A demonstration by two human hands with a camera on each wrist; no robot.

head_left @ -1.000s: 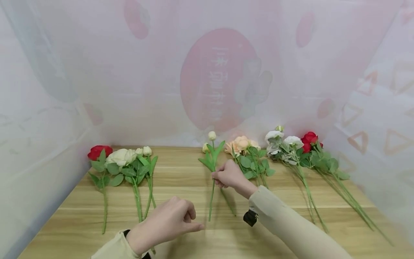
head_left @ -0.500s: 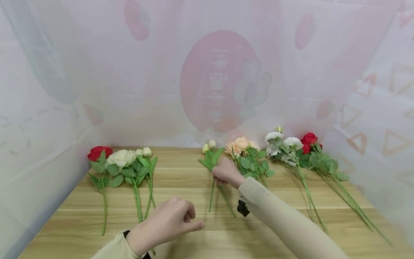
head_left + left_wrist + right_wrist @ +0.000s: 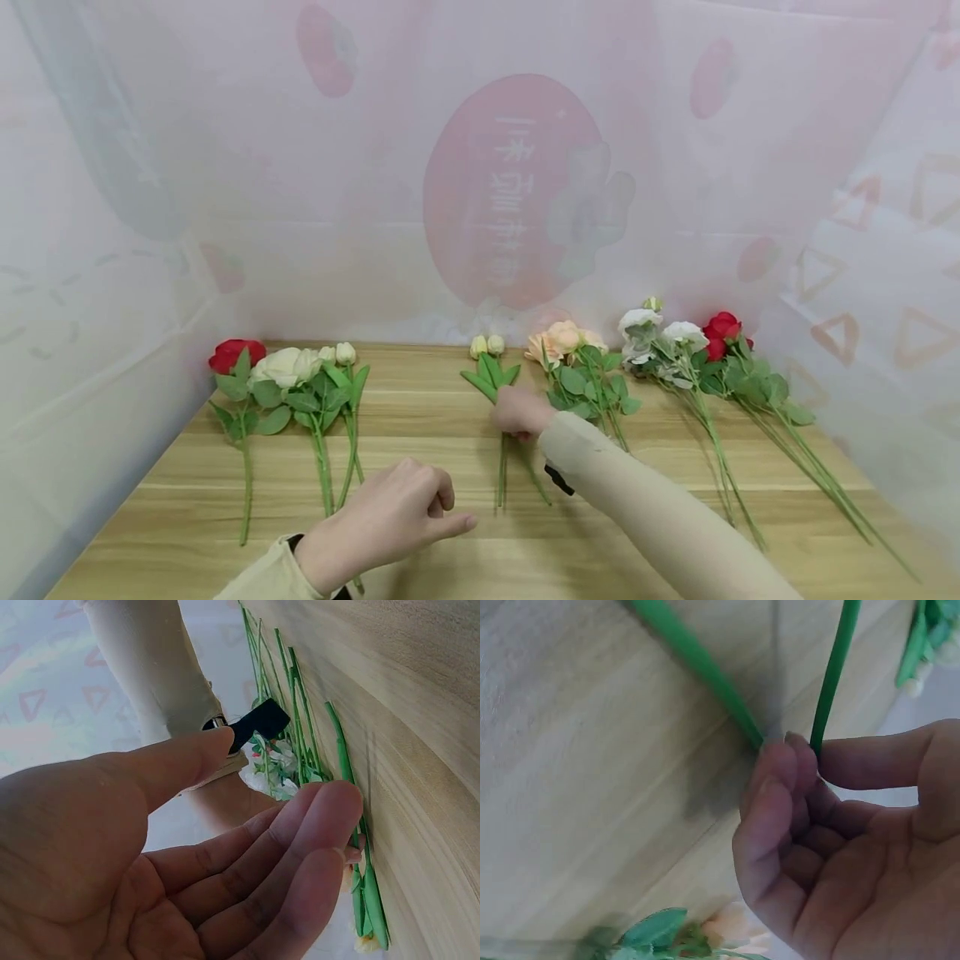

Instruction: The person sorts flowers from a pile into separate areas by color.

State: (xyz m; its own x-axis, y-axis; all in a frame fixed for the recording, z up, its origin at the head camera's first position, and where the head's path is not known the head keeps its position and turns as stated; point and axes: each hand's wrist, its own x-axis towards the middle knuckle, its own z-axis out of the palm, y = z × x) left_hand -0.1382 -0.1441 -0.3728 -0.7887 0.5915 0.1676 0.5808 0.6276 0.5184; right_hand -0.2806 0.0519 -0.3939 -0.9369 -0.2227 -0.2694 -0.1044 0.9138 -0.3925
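Near the middle of the table [image 3: 420,542], my right hand [image 3: 521,411] pinches the green stem of a pale tulip [image 3: 496,344]. The right wrist view shows that stem [image 3: 834,682] between thumb and fingertips. A second pale tulip [image 3: 478,347] lies right beside it, its stem [image 3: 705,667] running behind the fingers. My left hand [image 3: 393,508] holds nothing above the front of the table, thumb out and fingers loosely bent. It overlaps the stem ends of the left flower group in the head view. In the left wrist view its palm [image 3: 90,847] faces the camera.
To the left lie a red rose [image 3: 236,356], a cream flower [image 3: 287,367] and more pale tulips [image 3: 345,353]. Right of my right hand are peach flowers [image 3: 564,337], white flowers [image 3: 684,335] and red roses [image 3: 723,327] with long stems. A printed backdrop [image 3: 360,192] stands behind.
The pinched tulip has come down toward the table, its bud now level with the other tulip's. My right hand has turned and lowered with it. The left hand stays in place.
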